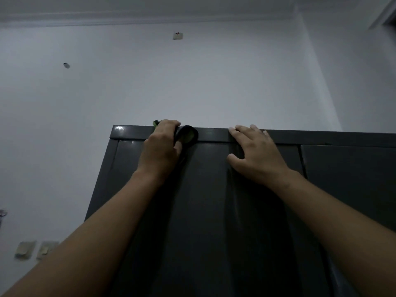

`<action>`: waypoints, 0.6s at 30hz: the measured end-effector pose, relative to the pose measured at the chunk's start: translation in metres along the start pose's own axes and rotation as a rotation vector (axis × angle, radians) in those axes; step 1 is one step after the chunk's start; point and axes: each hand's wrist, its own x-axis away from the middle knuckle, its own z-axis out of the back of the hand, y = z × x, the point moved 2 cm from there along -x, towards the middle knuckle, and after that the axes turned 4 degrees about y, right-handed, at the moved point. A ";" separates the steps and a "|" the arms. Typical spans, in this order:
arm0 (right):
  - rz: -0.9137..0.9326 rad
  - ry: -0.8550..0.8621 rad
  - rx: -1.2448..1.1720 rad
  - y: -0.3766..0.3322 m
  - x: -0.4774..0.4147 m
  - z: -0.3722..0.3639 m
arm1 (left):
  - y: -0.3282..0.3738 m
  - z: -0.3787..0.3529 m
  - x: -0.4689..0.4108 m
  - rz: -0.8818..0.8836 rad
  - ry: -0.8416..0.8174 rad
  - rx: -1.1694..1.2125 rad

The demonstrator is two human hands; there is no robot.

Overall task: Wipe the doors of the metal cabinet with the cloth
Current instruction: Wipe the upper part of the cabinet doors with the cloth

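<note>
Cloth (186, 135), dark with a little green showing, is held bunched in the left hand (160, 144), whose fingers are curled round it at the top rail (214, 135) of the metal cabinet (102, 179), just above the left door (203, 211). It is pressed against the rail's front, with part of it reaching over the upper edge. The right hand (255, 153) is laid flat and open on the upper part of the same door, its fingers (242, 130) straight, slightly spread and touching the rail, the thumb stretched out to the left. One cloth, two hands and two doors are counted, the right door (347, 168) being seen beyond a vertical seam. Both forearms are raised from the lower corners of the view, the wrists nearly straight. On the pale wall (192, 82) behind, two small plates (25, 249) are seen low at the left.
</note>
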 end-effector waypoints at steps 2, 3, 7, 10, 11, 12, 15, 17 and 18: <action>-0.034 0.042 -0.031 -0.003 -0.002 -0.001 | 0.006 -0.004 0.000 0.034 0.015 0.003; -0.039 0.060 -0.033 -0.005 -0.003 -0.002 | 0.009 -0.006 0.000 0.026 0.013 0.005; -0.047 0.059 -0.046 -0.004 -0.006 0.001 | 0.006 -0.003 0.009 -0.195 -0.101 -0.004; -0.048 0.035 -0.031 0.000 -0.004 0.006 | -0.017 0.013 0.011 -0.254 -0.144 -0.025; -0.053 0.035 -0.015 -0.002 -0.004 0.006 | -0.026 0.020 0.009 -0.208 -0.125 -0.024; -0.064 0.036 -0.003 -0.006 -0.005 0.007 | -0.036 0.027 0.006 -0.133 -0.095 -0.019; -0.042 -0.013 -0.006 -0.031 -0.011 0.003 | -0.057 0.043 -0.001 0.035 -0.065 -0.059; 0.050 -0.065 0.008 -0.054 -0.014 -0.004 | -0.059 0.047 -0.002 0.016 -0.097 -0.090; 0.089 -0.087 0.007 -0.064 -0.014 -0.009 | -0.059 0.050 0.000 -0.011 -0.111 -0.097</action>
